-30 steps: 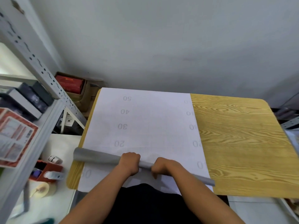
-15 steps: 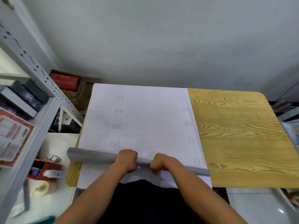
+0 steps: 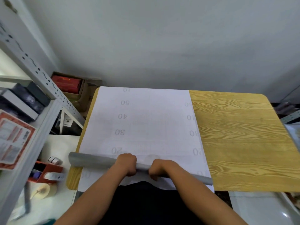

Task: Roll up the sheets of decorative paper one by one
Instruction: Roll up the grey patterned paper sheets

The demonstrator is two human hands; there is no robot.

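Note:
A white sheet of decorative paper (image 3: 146, 124) with faint printed numbers lies flat on the left half of the wooden table (image 3: 243, 143). Its near end is wound into a thin grey roll (image 3: 94, 162) that lies across the sheet, sticking out past the table's left edge. My left hand (image 3: 127, 164) and my right hand (image 3: 159, 169) both grip the roll near its middle, fingers curled over it, a short gap between them.
A metal shelf rack (image 3: 40, 114) with boxes stands at the left. Below it a white surface holds a red tape dispenser (image 3: 48, 172) and a tape roll (image 3: 43, 190). A cardboard box (image 3: 71, 85) sits by the wall. Bare wood shows on the table's right half.
The roll has moved a little farther up the sheet, now reaching the 20 mark. Both hands stayed on it, close together.

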